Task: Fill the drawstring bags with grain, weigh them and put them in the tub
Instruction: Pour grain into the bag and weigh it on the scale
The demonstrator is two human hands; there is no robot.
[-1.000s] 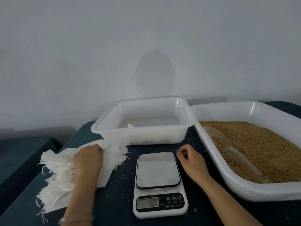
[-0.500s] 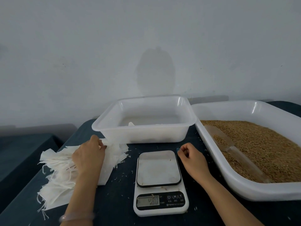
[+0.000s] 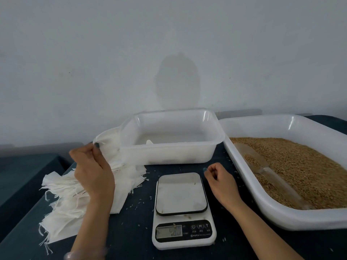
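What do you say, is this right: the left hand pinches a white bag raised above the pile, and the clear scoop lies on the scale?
Not quite. The left hand does pinch a white bag raised above the pile, but the clear scoop lies on the grain in the white tray, not on the scale. The head view shows it.

Plain pale wall (image 3: 93, 53) with faint shadow (image 3: 177, 81); dark blue table (image 3: 131, 231).
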